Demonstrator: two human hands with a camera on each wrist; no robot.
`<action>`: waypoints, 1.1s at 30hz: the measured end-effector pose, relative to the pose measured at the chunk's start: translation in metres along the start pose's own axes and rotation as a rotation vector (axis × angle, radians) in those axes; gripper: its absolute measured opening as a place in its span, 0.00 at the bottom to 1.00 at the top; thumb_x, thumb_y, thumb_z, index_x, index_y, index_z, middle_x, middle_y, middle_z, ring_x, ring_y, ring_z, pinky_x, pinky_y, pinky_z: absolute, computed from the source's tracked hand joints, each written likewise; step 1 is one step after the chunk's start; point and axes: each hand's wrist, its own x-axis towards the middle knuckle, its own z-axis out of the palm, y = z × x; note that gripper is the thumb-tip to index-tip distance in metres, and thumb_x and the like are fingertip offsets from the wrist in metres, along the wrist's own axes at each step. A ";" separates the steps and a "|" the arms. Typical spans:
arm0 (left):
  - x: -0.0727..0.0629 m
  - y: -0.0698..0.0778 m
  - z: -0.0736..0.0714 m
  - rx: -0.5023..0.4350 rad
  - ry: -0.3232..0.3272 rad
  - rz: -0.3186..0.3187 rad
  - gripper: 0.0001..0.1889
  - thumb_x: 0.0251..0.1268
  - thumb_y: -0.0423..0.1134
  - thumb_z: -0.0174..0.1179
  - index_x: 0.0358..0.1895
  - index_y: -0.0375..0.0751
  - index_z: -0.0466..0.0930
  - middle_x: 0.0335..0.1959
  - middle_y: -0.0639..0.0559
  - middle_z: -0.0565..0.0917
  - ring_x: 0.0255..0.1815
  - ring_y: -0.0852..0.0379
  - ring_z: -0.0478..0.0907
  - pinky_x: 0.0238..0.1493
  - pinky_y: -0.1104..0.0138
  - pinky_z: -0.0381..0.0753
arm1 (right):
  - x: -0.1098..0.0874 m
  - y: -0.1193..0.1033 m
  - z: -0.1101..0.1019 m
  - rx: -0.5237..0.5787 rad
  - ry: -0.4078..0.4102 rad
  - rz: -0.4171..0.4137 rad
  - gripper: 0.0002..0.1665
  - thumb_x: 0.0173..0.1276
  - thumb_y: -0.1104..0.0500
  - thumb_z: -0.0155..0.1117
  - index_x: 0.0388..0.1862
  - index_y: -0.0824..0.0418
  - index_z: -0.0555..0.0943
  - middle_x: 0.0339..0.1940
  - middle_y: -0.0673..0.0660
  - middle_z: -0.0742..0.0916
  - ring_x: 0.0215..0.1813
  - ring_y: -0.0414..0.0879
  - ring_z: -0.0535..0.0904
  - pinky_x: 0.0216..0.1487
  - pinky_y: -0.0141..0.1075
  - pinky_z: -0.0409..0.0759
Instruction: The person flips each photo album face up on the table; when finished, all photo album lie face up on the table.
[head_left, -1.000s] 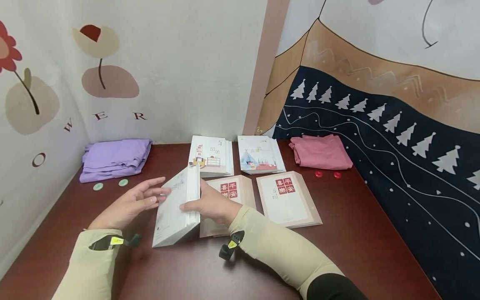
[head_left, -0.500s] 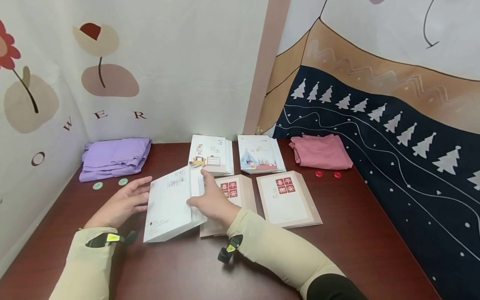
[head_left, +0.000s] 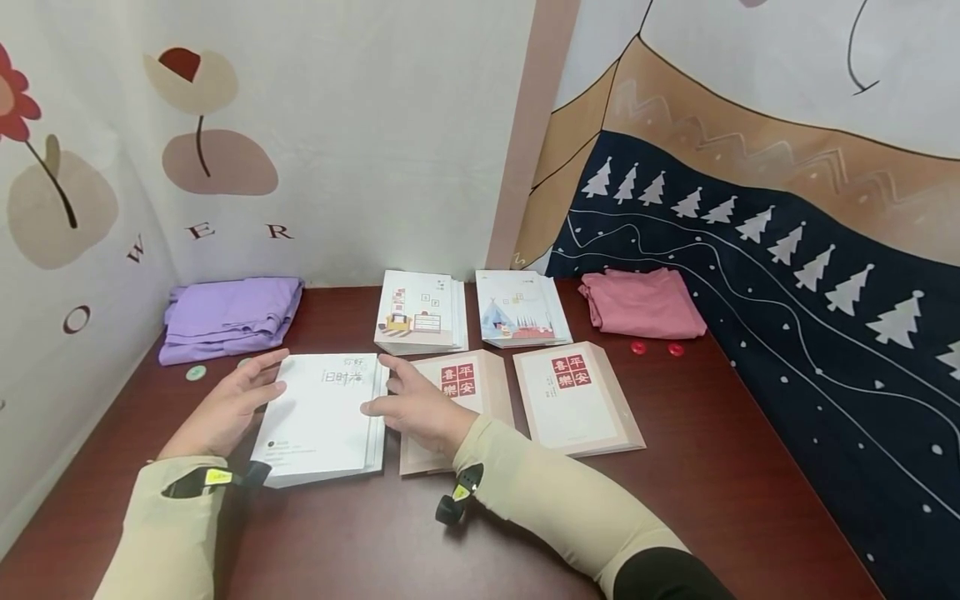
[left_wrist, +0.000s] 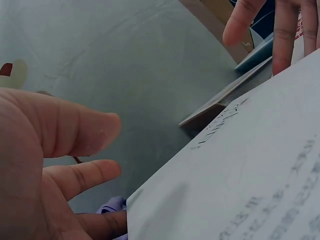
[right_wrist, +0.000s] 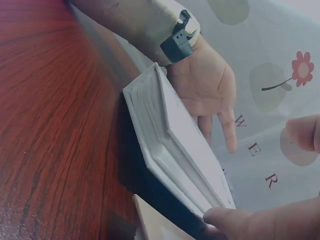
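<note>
White book (head_left: 318, 421) has tipped flatter, right hand (head_left: 423, 408) holding its right edge, left hand (head_left: 217, 414) loose alongside.

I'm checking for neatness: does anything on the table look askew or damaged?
Mostly no. The purple cloth looks slightly untidy: the edges of its folded layers don't line up. The white book by the left hand shows no visible damage.

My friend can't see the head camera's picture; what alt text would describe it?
A person's left hand and right hand flank a white book at a reddish-brown table. To its right lie two beige books with red squares, with two illustrated books farther back. Folded purple cloth sits at the back left, pink cloth at the back right.
</note>
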 end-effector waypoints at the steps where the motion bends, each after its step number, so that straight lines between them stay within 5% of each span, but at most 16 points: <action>1: 0.001 0.001 0.001 0.002 0.000 0.000 0.31 0.85 0.38 0.51 0.85 0.48 0.54 0.81 0.26 0.51 0.58 0.70 0.68 0.48 0.70 0.79 | 0.001 0.000 0.000 0.001 0.004 -0.001 0.55 0.65 0.68 0.70 0.87 0.51 0.56 0.87 0.69 0.56 0.87 0.59 0.52 0.81 0.59 0.63; 9: 0.005 0.011 0.006 0.053 0.017 -0.044 0.35 0.86 0.40 0.49 0.86 0.37 0.45 0.84 0.26 0.50 0.74 0.45 0.61 0.58 0.62 0.71 | -0.002 -0.008 -0.005 -0.008 0.038 -0.030 0.53 0.65 0.67 0.71 0.86 0.53 0.59 0.86 0.68 0.59 0.86 0.58 0.55 0.80 0.58 0.64; 13: 0.003 0.025 0.014 0.116 0.135 -0.039 0.34 0.87 0.44 0.46 0.85 0.32 0.47 0.82 0.26 0.56 0.76 0.39 0.61 0.68 0.50 0.73 | -0.007 -0.021 -0.010 -0.033 0.051 -0.082 0.46 0.67 0.64 0.72 0.82 0.54 0.66 0.83 0.66 0.67 0.83 0.59 0.62 0.78 0.58 0.69; 17: -0.003 0.044 0.029 0.144 0.248 0.021 0.33 0.87 0.44 0.46 0.84 0.32 0.50 0.81 0.27 0.59 0.80 0.32 0.58 0.79 0.42 0.63 | -0.016 -0.038 -0.017 -0.064 0.059 -0.130 0.39 0.71 0.61 0.72 0.79 0.54 0.70 0.77 0.62 0.74 0.78 0.58 0.70 0.76 0.60 0.70; 20: -0.008 0.057 0.041 0.159 0.252 0.078 0.32 0.86 0.44 0.48 0.84 0.34 0.53 0.81 0.29 0.61 0.81 0.32 0.58 0.79 0.66 0.66 | -0.025 -0.049 -0.023 -0.095 0.076 -0.154 0.38 0.72 0.58 0.71 0.79 0.52 0.71 0.76 0.62 0.75 0.74 0.55 0.75 0.76 0.59 0.71; 23: -0.013 0.067 0.052 0.162 0.211 0.133 0.31 0.86 0.43 0.50 0.84 0.35 0.56 0.80 0.32 0.64 0.79 0.33 0.62 0.62 0.86 0.67 | -0.036 -0.057 -0.032 -0.166 0.091 -0.176 0.38 0.73 0.56 0.72 0.79 0.50 0.71 0.77 0.63 0.74 0.70 0.54 0.79 0.73 0.57 0.74; 25: -0.015 0.073 0.059 0.152 0.183 0.169 0.31 0.85 0.41 0.51 0.83 0.35 0.58 0.79 0.33 0.66 0.78 0.33 0.64 0.55 0.89 0.67 | -0.044 -0.060 -0.041 -0.231 0.106 -0.185 0.38 0.73 0.54 0.72 0.79 0.49 0.70 0.77 0.62 0.75 0.68 0.52 0.81 0.70 0.56 0.77; 29: -0.015 0.080 0.072 0.116 0.134 0.212 0.29 0.84 0.37 0.52 0.81 0.32 0.60 0.78 0.33 0.66 0.75 0.37 0.66 0.57 0.87 0.68 | -0.061 -0.061 -0.060 -0.315 0.145 -0.205 0.39 0.72 0.53 0.73 0.79 0.49 0.70 0.76 0.61 0.77 0.69 0.55 0.80 0.66 0.54 0.81; 33: -0.010 0.084 0.084 0.062 0.104 0.206 0.28 0.84 0.35 0.52 0.80 0.32 0.61 0.78 0.34 0.66 0.72 0.50 0.68 0.58 0.85 0.69 | -0.075 -0.061 -0.077 -0.395 0.177 -0.224 0.39 0.72 0.54 0.74 0.78 0.53 0.71 0.76 0.61 0.76 0.73 0.63 0.76 0.68 0.53 0.80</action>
